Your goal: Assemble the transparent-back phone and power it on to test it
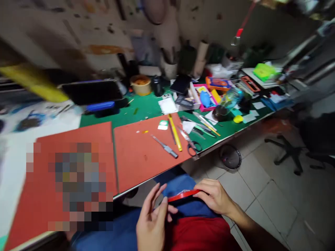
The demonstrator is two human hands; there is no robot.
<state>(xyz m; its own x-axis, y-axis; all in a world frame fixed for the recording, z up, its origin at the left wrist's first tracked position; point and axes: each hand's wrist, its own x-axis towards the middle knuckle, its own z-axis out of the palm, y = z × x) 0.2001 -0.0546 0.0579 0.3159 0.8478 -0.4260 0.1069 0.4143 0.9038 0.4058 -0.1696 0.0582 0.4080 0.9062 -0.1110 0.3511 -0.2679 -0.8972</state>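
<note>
Over my lap, a narrow red strip (183, 195) runs between my two hands, with a shiny, clear film-like patch along its upper edge. My right hand (216, 197) pinches its right end between thumb and fingers. The other end reaches the thumb of my left hand (154, 218), whose fingers are spread apart; this hand looks open, and the contact behind the thumb is hidden. On the red-brown board (133, 167) beyond lie a grey-handled craft knife (166, 148), a yellow stick-like tool (175, 134) and black-handled scissors (193, 146).
Several tools and papers lie on the green mat (146, 104). A pink box (206, 99), a clear bottle (227, 104) and a round tub (141, 85) stand behind. A pixelated patch covers part of the left board (96, 136). A bin (230, 157) stands on the tiled floor.
</note>
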